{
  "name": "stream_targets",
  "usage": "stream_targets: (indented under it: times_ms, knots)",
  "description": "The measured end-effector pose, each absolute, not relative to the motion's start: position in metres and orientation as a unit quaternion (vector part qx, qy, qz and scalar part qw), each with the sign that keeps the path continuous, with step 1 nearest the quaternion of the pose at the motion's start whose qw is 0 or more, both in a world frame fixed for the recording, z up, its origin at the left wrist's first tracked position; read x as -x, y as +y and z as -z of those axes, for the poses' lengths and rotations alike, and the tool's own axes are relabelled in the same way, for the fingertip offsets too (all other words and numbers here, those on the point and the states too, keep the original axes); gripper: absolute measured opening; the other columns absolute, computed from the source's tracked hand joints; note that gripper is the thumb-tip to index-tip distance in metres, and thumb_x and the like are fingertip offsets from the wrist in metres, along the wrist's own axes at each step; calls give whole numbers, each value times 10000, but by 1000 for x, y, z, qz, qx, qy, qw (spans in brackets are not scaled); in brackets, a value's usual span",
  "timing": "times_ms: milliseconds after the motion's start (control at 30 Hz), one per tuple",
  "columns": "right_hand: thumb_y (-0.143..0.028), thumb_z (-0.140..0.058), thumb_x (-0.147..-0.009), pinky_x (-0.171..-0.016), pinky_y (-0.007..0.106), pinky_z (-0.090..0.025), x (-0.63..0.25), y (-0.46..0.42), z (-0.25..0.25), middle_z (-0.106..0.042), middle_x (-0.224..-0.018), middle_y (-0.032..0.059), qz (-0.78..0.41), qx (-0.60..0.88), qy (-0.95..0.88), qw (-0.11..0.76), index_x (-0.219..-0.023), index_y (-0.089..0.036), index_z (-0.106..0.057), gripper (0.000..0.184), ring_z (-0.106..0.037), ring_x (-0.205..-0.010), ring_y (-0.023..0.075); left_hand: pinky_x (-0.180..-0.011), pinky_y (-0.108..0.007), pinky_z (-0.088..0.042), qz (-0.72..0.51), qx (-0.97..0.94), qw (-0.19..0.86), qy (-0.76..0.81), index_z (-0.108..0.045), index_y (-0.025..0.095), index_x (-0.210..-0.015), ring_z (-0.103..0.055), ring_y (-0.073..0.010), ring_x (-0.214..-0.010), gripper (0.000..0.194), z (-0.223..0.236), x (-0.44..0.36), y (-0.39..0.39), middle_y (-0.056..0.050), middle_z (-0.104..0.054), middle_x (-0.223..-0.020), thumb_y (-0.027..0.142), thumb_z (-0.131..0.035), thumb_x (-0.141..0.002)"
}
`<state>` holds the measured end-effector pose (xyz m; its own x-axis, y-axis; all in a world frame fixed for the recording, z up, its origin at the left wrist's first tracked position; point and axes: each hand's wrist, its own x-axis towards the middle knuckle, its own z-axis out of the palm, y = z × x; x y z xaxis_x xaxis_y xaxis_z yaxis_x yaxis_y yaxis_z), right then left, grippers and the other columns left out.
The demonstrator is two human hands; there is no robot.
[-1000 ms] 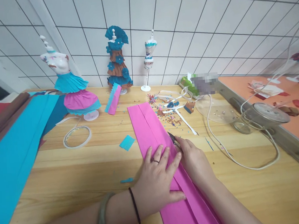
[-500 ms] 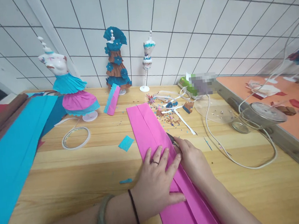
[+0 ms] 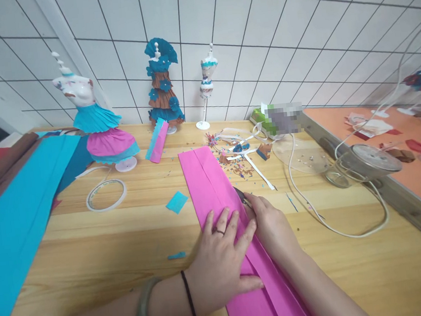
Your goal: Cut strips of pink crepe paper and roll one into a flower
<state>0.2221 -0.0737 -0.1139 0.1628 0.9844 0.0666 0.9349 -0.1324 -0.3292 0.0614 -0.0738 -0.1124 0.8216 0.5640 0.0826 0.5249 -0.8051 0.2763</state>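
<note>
A long folded strip of pink crepe paper (image 3: 200, 171) runs from the middle of the table to the near edge. My left hand (image 3: 227, 255) lies on it with fingers spread, pressing it flat. At the strip's right edge my right hand (image 3: 274, 226) is closed on what look like scissors (image 3: 241, 195). Their dark blades show at the paper's edge, while the handles are hidden in the hand. Left of the strip lie a small blue paper piece (image 3: 177, 202) and a thin blue scrap (image 3: 176, 255).
A dress form in a blue and pink skirt (image 3: 108, 145), one in a blue and brown dress (image 3: 164, 90) and a bare one (image 3: 208, 74) stand behind. A tape roll (image 3: 88, 202), blue paper (image 3: 19, 221), paper scraps (image 3: 239, 167), a white cord (image 3: 306, 201) and a clear jar (image 3: 372, 159) surround the strip.
</note>
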Motion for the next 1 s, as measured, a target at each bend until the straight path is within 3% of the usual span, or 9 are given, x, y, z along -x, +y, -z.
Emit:
stream_targets:
  times_ms: [300, 1000]
  knots:
    - [-275, -358, -911, -775, 347, -477, -223, -74, 116, -615, -1049, 139, -60, 751, -641, 146, -1219, -136, -483, 360, -607, -959, 236, -1064, -557, -89, -79, -943, 129, 297, -30, 218, -1425, -165, -338, -1342, 958, 111, -63, -77, -140, -316, -1421, 720, -422, -710]
    - [-274, -334, -914, -730, 336, -481, -222, -70, 114, -620, -1050, 128, -48, 752, -645, 131, -1210, -147, -488, 356, -627, -903, 225, -1056, -562, -92, -81, -946, 123, 290, -57, 214, -1424, -184, -347, -1335, 937, 112, -63, -79, -155, -333, -1408, 717, -412, -718]
